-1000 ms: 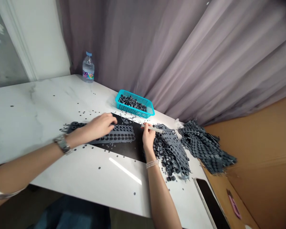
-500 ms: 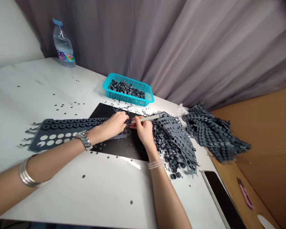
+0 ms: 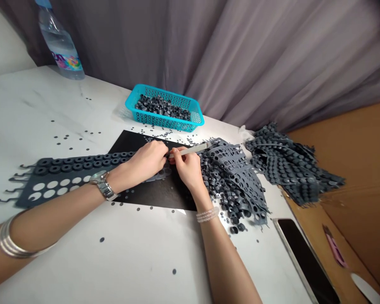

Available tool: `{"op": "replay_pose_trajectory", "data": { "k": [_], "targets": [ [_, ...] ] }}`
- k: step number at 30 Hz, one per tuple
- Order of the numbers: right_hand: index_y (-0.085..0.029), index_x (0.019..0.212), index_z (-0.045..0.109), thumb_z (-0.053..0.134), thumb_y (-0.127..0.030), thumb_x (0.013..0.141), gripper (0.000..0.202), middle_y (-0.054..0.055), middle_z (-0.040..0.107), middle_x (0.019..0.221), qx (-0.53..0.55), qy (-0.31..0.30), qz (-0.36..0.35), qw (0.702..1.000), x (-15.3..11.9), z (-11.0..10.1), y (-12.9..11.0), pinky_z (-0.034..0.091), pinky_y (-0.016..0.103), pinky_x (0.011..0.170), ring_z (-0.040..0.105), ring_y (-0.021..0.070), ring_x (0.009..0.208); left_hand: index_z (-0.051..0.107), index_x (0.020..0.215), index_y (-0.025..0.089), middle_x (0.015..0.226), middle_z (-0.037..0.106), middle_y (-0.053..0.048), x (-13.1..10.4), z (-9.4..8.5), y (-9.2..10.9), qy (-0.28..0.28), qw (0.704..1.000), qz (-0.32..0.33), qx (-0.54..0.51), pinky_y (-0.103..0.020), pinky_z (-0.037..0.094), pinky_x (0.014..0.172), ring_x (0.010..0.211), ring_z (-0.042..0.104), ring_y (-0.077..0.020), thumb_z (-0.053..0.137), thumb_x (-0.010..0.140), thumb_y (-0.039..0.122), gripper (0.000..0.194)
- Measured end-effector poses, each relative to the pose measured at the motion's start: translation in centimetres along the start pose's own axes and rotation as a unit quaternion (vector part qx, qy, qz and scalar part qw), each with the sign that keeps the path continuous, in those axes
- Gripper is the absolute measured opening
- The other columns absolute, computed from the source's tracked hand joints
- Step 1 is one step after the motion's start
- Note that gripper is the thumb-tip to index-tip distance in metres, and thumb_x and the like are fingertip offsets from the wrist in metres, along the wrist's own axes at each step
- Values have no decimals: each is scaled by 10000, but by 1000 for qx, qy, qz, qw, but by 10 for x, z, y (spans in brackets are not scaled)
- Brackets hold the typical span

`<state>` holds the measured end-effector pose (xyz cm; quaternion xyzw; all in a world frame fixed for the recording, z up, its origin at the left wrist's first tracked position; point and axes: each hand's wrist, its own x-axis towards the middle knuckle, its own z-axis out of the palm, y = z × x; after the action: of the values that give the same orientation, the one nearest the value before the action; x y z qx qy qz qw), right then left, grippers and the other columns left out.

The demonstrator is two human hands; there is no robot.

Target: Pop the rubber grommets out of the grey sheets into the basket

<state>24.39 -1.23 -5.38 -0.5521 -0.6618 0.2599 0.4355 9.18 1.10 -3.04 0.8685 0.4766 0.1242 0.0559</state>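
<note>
One phone lies near right. Over one black mat, the right hand grasps one pale tool; the left hand curls over one perforated sheet extending left, its grip hidden. Beyond: one turquoise basket of many dark pieces; far left, one bottle.

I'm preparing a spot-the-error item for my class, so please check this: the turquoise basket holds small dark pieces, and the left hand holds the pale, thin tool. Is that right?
Not quite: the right hand, not the left hand, holds the pale, thin tool, as the head view shows. The turquoise basket does hold small dark pieces.
</note>
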Motion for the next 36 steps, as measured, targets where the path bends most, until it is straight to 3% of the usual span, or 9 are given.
{"op": "replay_pose_trajectory", "data": {
  "k": [4,9,14,16,18,22,25,29,36],
  "targets": [
    [-210,777,637,449,-321,941,273,18,672,660,-51,1,-22,998,-1,1,-8,478,263,673,672,190,656,677,935,107,943,701,-157,-2,-3,13,1,996,-54,67,-347,484,654,870,674,-298,457,876,177,239],
    [-205,762,608,414,-252,946,272,44,661,703,-120,19,-41,992,-1,8,-15,449,267,687,671,206,697,694,879,102,889,698,-161,-5,1,13,9,997,-26,74,-361,478,669,875,670,-309,402,887,119,293],
    [-191,789,619,413,-260,949,270,69,674,716,-128,29,-31,991,1,13,-13,458,291,700,673,218,682,732,886,150,897,730,-79,-12,-1,-8,131,981,-43,-135,-317,483,765,829,658,-217,538,877,214,204],
    [-190,775,632,431,-274,939,273,59,673,679,-105,36,-16,994,2,12,-11,471,303,723,673,216,668,736,894,162,852,724,-51,-14,-7,-13,212,931,-109,-274,-279,488,720,769,636,-173,618,842,245,154],
    [-189,757,647,446,-308,933,292,52,670,646,-66,42,5,997,2,9,-8,488,318,732,676,218,658,731,868,151,811,701,-43,-13,-13,-16,228,843,-183,-452,-220,471,604,709,608,-130,675,805,228,114],
    [-185,743,666,456,-407,926,357,60,687,663,34,101,47,993,2,2,-4,532,319,698,693,221,688,700,770,101,814,673,-67,-9,-17,-23,102,614,-258,-739,-140,492,572,700,605,-81,666,811,99,54],
    [-183,805,663,453,-472,923,376,49,674,657,86,126,53,987,-1,-3,-5,560,309,648,694,210,673,678,765,70,828,668,-104,-7,-18,-27,52,498,-298,-813,-133,545,638,717,623,-83,572,873,45,153],
    [-185,867,634,476,-511,910,365,18,627,620,140,47,48,988,-6,-3,-8,571,289,540,679,193,587,662,813,69,852,663,-116,-9,-21,-26,21,436,-312,-844,-109,548,582,698,628,-82,537,906,57,157],
    [-189,863,619,486,-493,911,336,-3,597,604,125,-50,24,991,-9,-3,-7,577,266,499,665,168,551,637,855,81,909,648,-118,-11,-23,-22,25,426,-288,-858,-185,580,772,845,656,-121,502,879,9,155]
  ]
}}
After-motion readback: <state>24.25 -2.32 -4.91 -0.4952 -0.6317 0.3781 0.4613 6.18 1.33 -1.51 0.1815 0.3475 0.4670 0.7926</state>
